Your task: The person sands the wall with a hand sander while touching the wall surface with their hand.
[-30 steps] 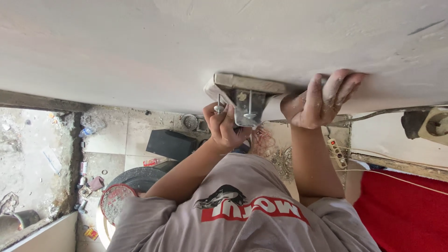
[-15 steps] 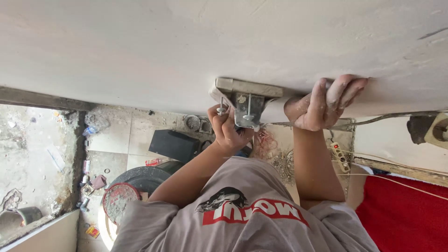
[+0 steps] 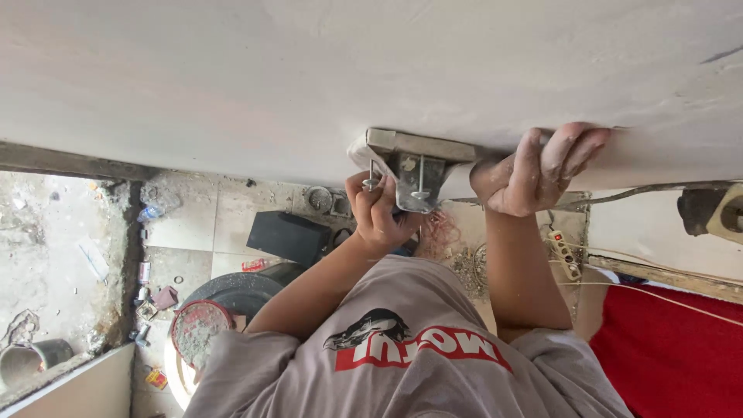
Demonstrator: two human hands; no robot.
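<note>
Two bare, dust-caked hands reach out from the grey printed T-shirt at the bottom of the view to the near edge of a white plastered slab. The left hand is closed in a pinch, thumb and fingertips around the head of the left bolt that hangs from a grey metal bracket. A second bolt just beside it is free. The right hand is curled tight over the slab's edge just right of the bracket, fingers hooked on top and thumb below. It holds nothing but the slab itself. The bracket sits clamped against the edge between the two hands, its flat plate touching the underside.

Compared with the pictures of a second and half a second ago, very little has moved. The left hand keeps the same grip on the same bolt, the right hand stays on the edge, and the bracket has not shifted along the slab. Only the view has drifted, so the bracket shows a little lower and further right. By this judgement the work on that bolt is at the same stage, with no bolt finished or let go.

Further off, down on the tiled floor, lie a black box, a round bucket of grey mortar, a white power strip and, to the right, a red cloth. A metal tin stands on rough ground at far left.
</note>
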